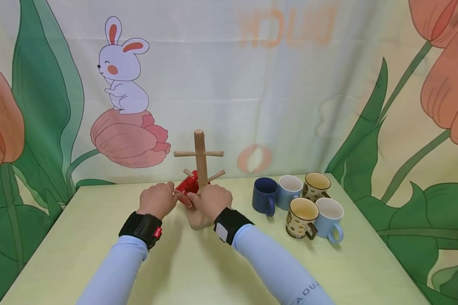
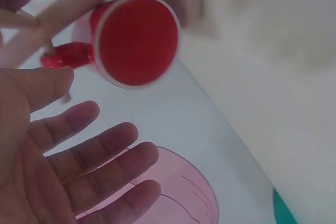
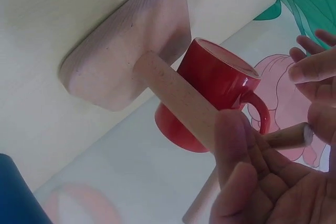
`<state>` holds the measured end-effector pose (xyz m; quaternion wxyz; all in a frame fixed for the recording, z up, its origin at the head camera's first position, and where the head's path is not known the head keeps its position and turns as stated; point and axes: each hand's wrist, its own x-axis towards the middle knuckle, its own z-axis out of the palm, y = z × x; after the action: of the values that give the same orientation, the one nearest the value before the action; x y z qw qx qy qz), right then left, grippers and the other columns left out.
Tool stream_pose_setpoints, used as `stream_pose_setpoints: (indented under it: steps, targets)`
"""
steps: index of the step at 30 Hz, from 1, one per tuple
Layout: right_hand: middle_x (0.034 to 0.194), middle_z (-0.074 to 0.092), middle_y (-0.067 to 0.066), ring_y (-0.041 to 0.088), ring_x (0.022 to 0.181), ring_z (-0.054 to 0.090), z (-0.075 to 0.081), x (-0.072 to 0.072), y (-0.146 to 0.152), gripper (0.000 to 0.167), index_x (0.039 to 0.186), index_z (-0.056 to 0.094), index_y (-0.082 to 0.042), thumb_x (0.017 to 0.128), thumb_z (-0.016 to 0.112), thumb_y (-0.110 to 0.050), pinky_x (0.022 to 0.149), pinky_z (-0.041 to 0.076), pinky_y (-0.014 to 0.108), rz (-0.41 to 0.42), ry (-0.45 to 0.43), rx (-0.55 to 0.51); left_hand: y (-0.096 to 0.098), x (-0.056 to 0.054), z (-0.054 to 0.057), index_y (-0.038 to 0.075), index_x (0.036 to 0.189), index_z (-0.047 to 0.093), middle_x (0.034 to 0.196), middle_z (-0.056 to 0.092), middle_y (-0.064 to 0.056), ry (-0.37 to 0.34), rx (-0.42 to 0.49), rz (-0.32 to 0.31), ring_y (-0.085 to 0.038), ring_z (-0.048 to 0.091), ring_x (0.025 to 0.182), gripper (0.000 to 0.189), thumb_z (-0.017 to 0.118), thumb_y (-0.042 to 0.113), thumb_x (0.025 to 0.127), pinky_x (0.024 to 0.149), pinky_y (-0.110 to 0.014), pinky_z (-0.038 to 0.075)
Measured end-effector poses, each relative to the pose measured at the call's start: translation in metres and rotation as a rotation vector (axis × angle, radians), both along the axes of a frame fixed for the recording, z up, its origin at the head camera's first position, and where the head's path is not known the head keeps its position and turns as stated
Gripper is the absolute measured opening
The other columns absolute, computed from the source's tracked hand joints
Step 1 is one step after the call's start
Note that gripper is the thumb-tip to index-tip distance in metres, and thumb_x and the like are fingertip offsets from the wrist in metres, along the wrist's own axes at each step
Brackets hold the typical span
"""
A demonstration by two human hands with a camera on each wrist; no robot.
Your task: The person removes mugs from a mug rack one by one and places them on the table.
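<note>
A red mug (image 1: 189,183) hangs at a low peg of a wooden mug tree (image 1: 201,167). In the left wrist view its mouth faces the camera, and the mug's handle (image 2: 71,55) is around the peg. My left hand (image 1: 157,199) is left of the mug, fingers spread and bent a little, palm bare in its wrist view. Over the lower post is my right hand (image 1: 213,201). In the right wrist view its bent fingers (image 3: 233,135) overlap the post and the base of a peg (image 3: 291,136), with nothing in the palm. Behind the post shows the mug's side.
To the right stand a dark blue mug (image 1: 264,197), two light blue mugs (image 1: 330,216) and two brown-spotted cream mugs (image 1: 300,218). The tree's wooden base (image 1: 198,219) rests on the pale table (image 1: 183,271). A printed curtain (image 1: 221,84) hangs behind the table.
</note>
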<state>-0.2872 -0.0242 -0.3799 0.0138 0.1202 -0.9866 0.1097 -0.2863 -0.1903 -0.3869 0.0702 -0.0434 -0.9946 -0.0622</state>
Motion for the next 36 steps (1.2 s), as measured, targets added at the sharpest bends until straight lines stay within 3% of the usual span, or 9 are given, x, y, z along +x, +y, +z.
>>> stream_pose_setpoints:
  steps: [3, 10, 14, 22, 29, 36]
  targets:
    - [0.059, 0.057, -0.001, 0.017, 0.058, 0.056, 0.0, 0.0, -0.003, 0.052, 0.079, 0.071, -0.018, 0.099, 0.046, -0.059, 0.049, 0.046, 0.03, 0.004, 0.018, 0.022, -0.003, -0.005, -0.001, -0.004, 0.109, 0.064, 0.084, 0.068, -0.018, -0.017, -0.01, 0.017, -0.035, 0.067, 0.073, 0.034, 0.067, 0.027, 0.095, 0.063, -0.049, 0.057]
    - [0.07, 0.058, 0.001, 0.019, 0.06, 0.056, 0.001, 0.005, -0.004, 0.039, 0.105, 0.068, -0.018, 0.098, 0.049, -0.051, 0.047, 0.05, 0.034, 0.124, 0.079, 0.276, -0.002, -0.01, -0.001, -0.004, 0.113, 0.063, 0.09, 0.068, -0.02, -0.026, 0.004, 0.026, -0.037, 0.067, 0.077, 0.036, 0.068, 0.025, 0.094, 0.068, -0.051, 0.058]
    - [0.072, 0.058, 0.002, 0.019, 0.06, 0.056, 0.001, 0.003, -0.003, 0.04, 0.105, 0.069, -0.016, 0.099, 0.047, -0.049, 0.046, 0.05, 0.034, 0.138, 0.094, 0.321, 0.0, -0.012, 0.001, -0.004, 0.114, 0.062, 0.088, 0.067, -0.02, -0.013, 0.019, 0.017, -0.036, 0.067, 0.075, 0.036, 0.067, 0.025, 0.094, 0.066, -0.05, 0.057]
    - [0.062, 0.058, -0.001, 0.017, 0.057, 0.059, -0.005, -0.007, 0.002, 0.037, 0.09, 0.071, -0.014, 0.103, 0.049, -0.041, 0.049, 0.052, 0.032, 0.025, 0.054, 0.097, 0.003, -0.019, 0.006, -0.006, 0.129, 0.053, 0.098, 0.066, -0.024, 0.012, 0.018, 0.016, -0.038, 0.067, 0.08, 0.047, 0.066, 0.023, 0.095, 0.07, -0.052, 0.058]
    - [0.067, 0.058, -0.001, 0.018, 0.058, 0.055, -0.007, -0.002, 0.005, 0.046, 0.088, 0.069, -0.02, 0.086, 0.053, -0.063, 0.042, 0.047, 0.034, 0.223, 0.146, 0.316, 0.008, -0.03, 0.012, -0.001, 0.142, 0.043, 0.107, 0.063, -0.027, 0.021, 0.008, -0.02, -0.041, 0.066, 0.089, 0.054, 0.064, 0.019, 0.097, 0.075, -0.056, 0.056]
    - [0.063, 0.057, -0.002, 0.017, 0.055, 0.054, -0.006, 0.002, 0.007, 0.045, 0.081, 0.067, -0.02, 0.085, 0.055, -0.063, 0.041, 0.045, 0.033, 0.229, 0.168, 0.292, 0.012, -0.037, 0.012, 0.002, 0.138, 0.052, 0.099, 0.066, -0.024, -0.002, -0.027, -0.036, -0.037, 0.066, 0.083, 0.045, 0.063, 0.017, 0.097, 0.073, -0.055, 0.057]
